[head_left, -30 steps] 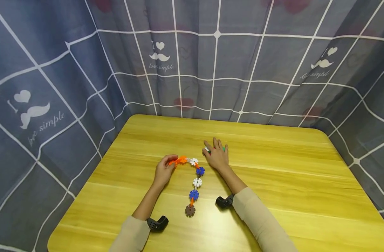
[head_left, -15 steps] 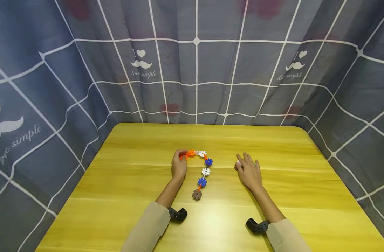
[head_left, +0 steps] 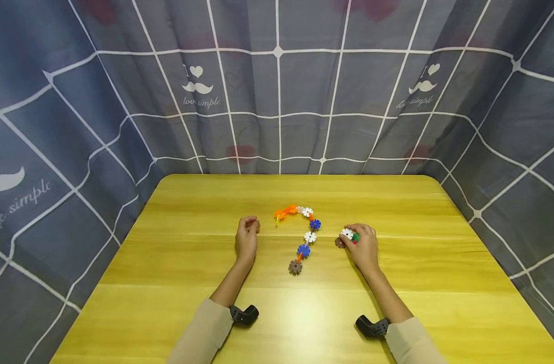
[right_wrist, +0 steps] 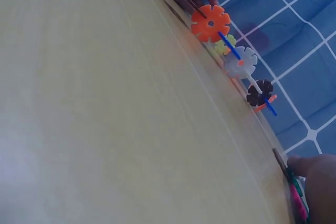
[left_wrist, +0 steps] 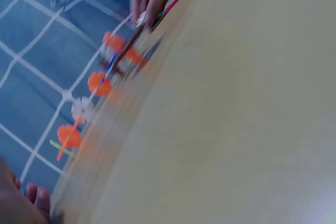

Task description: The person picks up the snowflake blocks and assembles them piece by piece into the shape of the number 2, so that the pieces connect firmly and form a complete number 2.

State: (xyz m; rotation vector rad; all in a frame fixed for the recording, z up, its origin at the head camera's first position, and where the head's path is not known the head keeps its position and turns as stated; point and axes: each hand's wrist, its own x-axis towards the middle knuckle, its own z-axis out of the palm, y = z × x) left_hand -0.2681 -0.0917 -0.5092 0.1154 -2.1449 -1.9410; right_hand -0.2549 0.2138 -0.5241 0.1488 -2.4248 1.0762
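Observation:
On the table lies a curved chain of notched plastic snowflake discs, with an orange disc point(head_left: 291, 209), blue disc point(head_left: 303, 250) and brown end disc point(head_left: 295, 267) among them. A yellow disc point(head_left: 277, 221) sits edge-on at its far left end. Left of that end, my left hand point(head_left: 246, 241) rests apart from the chain, fingers loosely curled, nothing visible in them. To the chain's right, my right hand point(head_left: 363, 250) pinches a white snowflake disc point(head_left: 347, 233) between thumb and fingers. Loose brown point(head_left: 339, 242) and green point(head_left: 356, 237) discs lie beside it, with a bit of red partly hidden.
The yellow wood-grain table point(head_left: 204, 202) reaches back to a grey-blue checked curtain point(head_left: 304, 101), which also hangs along both sides. A black wrist camera point(head_left: 244, 315) juts from the left wrist, another black camera point(head_left: 372, 327) from the right.
My left hand has let go of the chain's orange end and drawn left. My right hand moved right with the loose discs, from flat over them to pinching the white one. The head view shifted.

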